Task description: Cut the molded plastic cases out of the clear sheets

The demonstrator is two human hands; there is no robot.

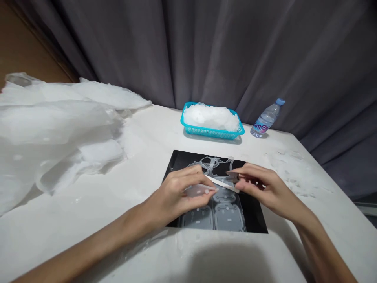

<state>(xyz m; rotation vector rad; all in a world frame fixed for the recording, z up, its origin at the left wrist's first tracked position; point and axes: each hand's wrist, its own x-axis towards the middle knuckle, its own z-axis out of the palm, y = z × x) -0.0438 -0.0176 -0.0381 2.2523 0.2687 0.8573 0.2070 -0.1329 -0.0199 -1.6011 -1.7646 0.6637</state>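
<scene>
Over a black mat [256, 214] on a white counter [154, 137], midway between the piled bags [73, 118] on the left and the right edge, your two bare hands work close together. Your left hand [182, 188] pinches a clear piece [194, 191] dotted with white, its fingers narrowed on the thin plastic. Your right hand [266, 186], above the mat's right side, has its fingers closed on a grey piece [232, 173], seen nearly edge-on. A white stick [222, 184] slants between your hands; whether either one grips it you cannot tell from here. Beneath them, clear panels [229, 218] reach the mat's near edge, and looping plastic strips [210, 163] lie toward its far edge. By the counter's far edge stands a blue basket [210, 132], heaped with white plastic [212, 116]; a bottle [265, 121] stands upright to its right, toward the far right corner. Clear scraps [290, 169] lie near the right edge.
</scene>
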